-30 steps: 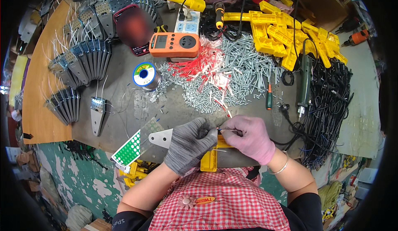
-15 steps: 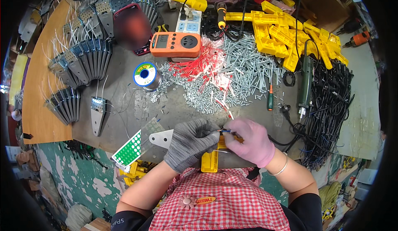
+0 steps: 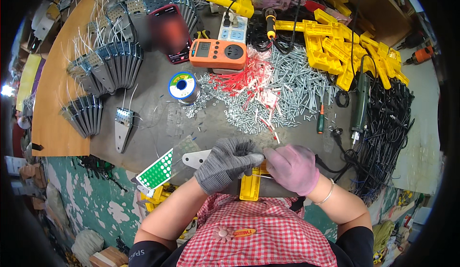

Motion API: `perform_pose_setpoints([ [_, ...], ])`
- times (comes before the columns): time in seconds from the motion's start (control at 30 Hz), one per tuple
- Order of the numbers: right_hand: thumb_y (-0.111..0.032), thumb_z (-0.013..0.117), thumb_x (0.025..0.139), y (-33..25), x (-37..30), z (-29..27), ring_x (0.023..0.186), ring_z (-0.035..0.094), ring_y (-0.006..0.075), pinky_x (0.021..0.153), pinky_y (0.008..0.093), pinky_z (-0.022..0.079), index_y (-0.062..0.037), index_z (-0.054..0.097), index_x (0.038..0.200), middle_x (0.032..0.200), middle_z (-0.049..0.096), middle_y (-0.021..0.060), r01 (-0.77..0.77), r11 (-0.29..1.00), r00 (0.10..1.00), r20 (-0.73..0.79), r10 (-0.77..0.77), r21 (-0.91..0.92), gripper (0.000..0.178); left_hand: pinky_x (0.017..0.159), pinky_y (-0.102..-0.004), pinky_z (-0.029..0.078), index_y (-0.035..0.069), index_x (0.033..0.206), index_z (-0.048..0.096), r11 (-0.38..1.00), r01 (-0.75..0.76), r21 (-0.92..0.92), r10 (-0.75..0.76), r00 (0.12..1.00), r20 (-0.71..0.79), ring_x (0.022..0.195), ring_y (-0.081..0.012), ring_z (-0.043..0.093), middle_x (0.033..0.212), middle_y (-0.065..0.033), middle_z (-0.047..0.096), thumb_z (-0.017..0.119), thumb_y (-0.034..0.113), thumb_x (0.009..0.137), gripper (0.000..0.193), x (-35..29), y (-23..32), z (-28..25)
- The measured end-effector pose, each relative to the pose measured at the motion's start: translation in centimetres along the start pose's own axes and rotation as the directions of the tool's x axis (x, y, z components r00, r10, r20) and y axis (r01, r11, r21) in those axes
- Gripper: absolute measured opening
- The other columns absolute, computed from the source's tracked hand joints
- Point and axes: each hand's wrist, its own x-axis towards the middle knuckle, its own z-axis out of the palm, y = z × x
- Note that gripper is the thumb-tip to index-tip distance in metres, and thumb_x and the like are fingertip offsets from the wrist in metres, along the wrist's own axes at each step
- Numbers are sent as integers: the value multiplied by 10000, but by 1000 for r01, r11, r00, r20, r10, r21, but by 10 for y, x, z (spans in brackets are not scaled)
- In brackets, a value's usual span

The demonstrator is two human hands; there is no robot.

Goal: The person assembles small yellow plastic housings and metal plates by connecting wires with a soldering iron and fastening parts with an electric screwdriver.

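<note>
Left hand (image 3: 225, 164): grey knit glove. Right hand (image 3: 293, 168): pink glove, thin silver bangle (image 3: 327, 196) at wrist. Red-white checked apron (image 3: 258, 233) with small flower badge, dark short sleeves (image 3: 148, 256), forearms bare.

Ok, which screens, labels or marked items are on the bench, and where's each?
Orange plug-in meter: bench top centre, rectangular, grey screen, socket face.
Solder spool: below-left of the meter, round, blue flanges, yellow-green label.
Green dotted card: near edge, beside the left hand, white-bordered parallelogram.
</note>
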Motion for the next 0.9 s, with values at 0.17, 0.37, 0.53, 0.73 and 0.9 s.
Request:
perform_pose_setpoints([
  [0.17,-150,739,736,-2,1,1,590,583,189,509,336,485,-101,673,1001,702,543,22,-80,994,996,42,77,76,277,563,-225,460,30,1006,717,995,-86,-48,87,996,3,643,-65,585,764,-8,660,792,165,855,216,2,-7,2],
  [0.37,-154,689,824,8,12,-7,666,655,326,582,430,520,-85,665,952,773,650,125,-512,726,847,408,340,459,148,603,-332,508,86,911,685,429,-411,805,705,709,-13,660,-236,616,765,-97,601,757,123,830,115,9,-40,21],
  [0.53,-146,652,851,31,22,-9,811,662,271,762,405,501,-107,640,876,826,646,84,-367,778,888,440,131,511,48,642,-305,528,23,1012,667,926,-329,187,331,943,19,726,-118,631,840,-19,662,715,123,914,148,10,-23,0],
  [0.73,-218,588,849,37,33,2,856,542,173,837,365,361,-161,572,782,801,543,-10,147,958,958,207,-200,246,90,649,-283,524,12,1029,670,977,-128,167,131,991,-6,706,-108,616,845,-19,665,728,124,912,172,4,-23,-2],
  [0.9,-277,625,946,34,32,0,732,645,323,681,407,520,-7,665,894,780,659,92,-860,168,504,853,133,482,278,607,-261,499,68,950,712,554,-431,712,652,756,-50,639,-111,594,780,-34,637,778,82,835,133,1,-37,12],
])
